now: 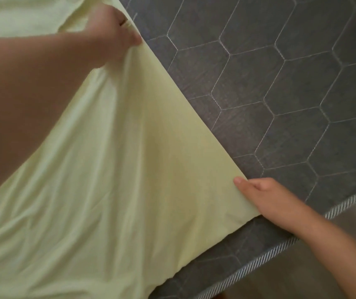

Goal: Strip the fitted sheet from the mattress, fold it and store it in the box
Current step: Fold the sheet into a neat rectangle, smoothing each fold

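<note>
The pale yellow-green fitted sheet (118,169) lies over the left half of the grey mattress (291,93), which is quilted in hexagons. A straight folded edge runs diagonally from the top centre down to the lower right. My left hand (110,33) grips that edge at the top, fingers curled round the cloth. At the edge's lower end my right hand (265,197) pinches the sheet's corner, thumb on top and fingers beneath. The box is not in view.
The mattress's striped piping (265,255) marks its near edge at the lower right. Beyond that edge is a brownish floor (302,277).
</note>
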